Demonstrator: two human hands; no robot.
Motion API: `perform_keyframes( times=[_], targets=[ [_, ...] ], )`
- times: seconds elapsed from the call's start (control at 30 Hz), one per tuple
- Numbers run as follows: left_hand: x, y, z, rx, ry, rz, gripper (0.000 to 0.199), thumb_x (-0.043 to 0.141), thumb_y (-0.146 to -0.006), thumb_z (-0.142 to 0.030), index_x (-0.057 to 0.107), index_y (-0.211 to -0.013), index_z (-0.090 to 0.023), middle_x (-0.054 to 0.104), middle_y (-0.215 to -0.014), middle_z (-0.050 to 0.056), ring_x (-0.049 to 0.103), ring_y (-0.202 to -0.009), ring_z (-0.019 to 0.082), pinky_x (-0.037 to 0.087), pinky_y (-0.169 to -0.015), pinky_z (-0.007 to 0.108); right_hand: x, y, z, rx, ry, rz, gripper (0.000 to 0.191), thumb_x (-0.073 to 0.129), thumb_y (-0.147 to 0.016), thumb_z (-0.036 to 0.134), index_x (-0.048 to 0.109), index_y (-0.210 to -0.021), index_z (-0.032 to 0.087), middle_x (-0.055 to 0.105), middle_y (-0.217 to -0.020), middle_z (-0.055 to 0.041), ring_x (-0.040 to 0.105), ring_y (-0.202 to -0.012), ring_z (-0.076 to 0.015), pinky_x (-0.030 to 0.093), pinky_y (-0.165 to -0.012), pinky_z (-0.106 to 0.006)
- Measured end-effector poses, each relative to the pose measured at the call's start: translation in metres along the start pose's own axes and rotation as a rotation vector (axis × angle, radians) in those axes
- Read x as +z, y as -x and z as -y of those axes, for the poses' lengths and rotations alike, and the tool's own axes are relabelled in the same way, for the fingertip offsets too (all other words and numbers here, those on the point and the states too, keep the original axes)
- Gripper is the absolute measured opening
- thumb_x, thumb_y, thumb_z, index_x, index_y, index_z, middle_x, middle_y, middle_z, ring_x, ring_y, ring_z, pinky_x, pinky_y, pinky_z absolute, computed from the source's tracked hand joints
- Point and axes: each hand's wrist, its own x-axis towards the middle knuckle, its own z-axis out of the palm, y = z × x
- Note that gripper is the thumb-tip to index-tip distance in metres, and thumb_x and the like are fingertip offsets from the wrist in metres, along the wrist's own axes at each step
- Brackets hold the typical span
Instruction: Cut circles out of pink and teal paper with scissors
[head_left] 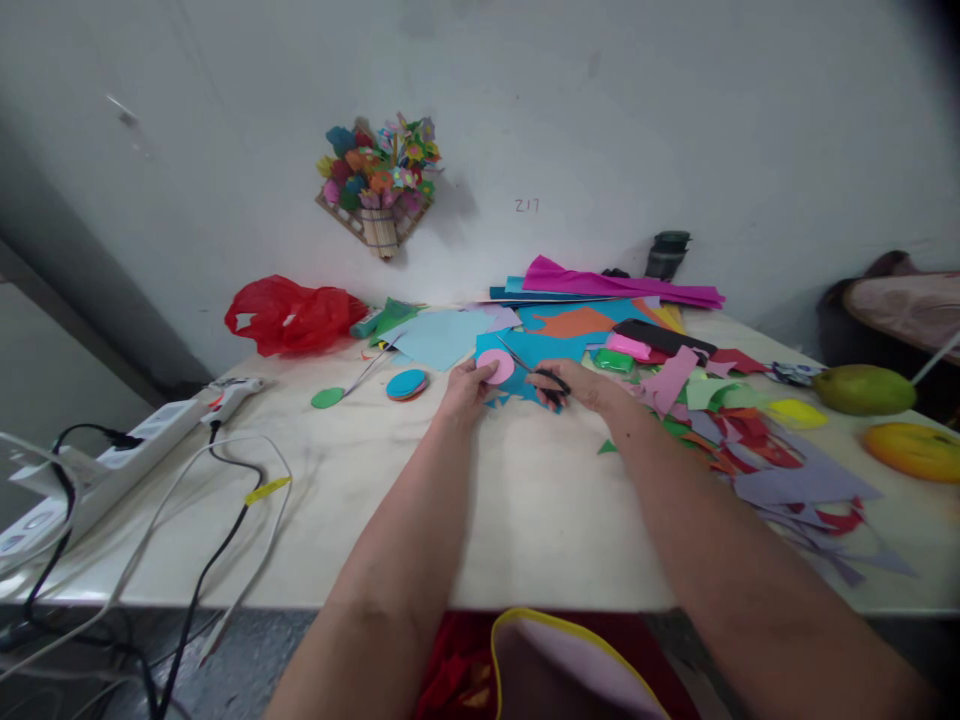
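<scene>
Near the middle of the table, my left hand [471, 388] pinches a round pink paper disc [496, 367] together with the blue paper [525, 377] behind it. Fingers of my right hand [564, 383] are closed around the dark handles of a pair of scissors [517, 354], whose blades point up and left beside the disc. Small blue offcuts lie just below the paper. Left of my hands is a stack of round discs [406, 384] with a blue one on top. Farther left sits a green disc [328, 398] with a thin stick touching it.
Coloured paper scraps [780, 470], a green mango [862, 389] and a yellow-orange one [911, 450] lie right. A black phone [664, 340] rests behind. At left are a red plastic bag [292, 315], a power strip [135, 450] and loose cables.
</scene>
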Motion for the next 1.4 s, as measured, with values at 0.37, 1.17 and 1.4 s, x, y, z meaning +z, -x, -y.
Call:
perform_keyframes(
  times=[0.37,1.17,1.4],
  targets=[
    [-0.0008,-0.0022,0.0029,0.011,0.062,0.008,0.022,0.081,-0.056,-0.01,0.066,-0.072,-0.01,0.071,-0.073,0.006,0.065,-0.064,0.013,0.054,-0.064,0.024,0.0047,-0.0047,-0.0038,-0.018,-0.024,-0.018,0.032,0.063,-0.083,0.042,0.05,-0.066,0.019,0.061,-0.053,-0.0002,0.05,-0.039,-0.009,0.033,-0.035,-0.021],
    [-0.0027,-0.0044,0.0034,0.01,0.047,-0.001,0.021,0.081,-0.06,-0.01,0.067,-0.075,-0.01,0.07,-0.073,0.007,0.066,-0.067,0.015,0.053,-0.067,0.027,0.0075,-0.0015,0.0038,0.034,-0.053,-0.022,0.024,0.063,-0.081,0.035,0.05,-0.069,0.019,0.058,-0.051,0.001,0.049,-0.038,-0.0095,0.031,-0.033,-0.021],
    [-0.0025,-0.0036,0.0024,0.013,0.043,0.021,0.021,0.081,-0.06,-0.011,0.067,-0.075,-0.01,0.071,-0.074,0.008,0.065,-0.065,0.015,0.053,-0.066,0.027,0.0056,-0.0033,0.0005,0.019,-0.028,-0.014,0.021,0.063,-0.081,0.033,0.051,-0.072,0.018,0.057,-0.051,0.0017,0.049,-0.037,-0.0092,0.03,-0.033,-0.021]
  ],
)
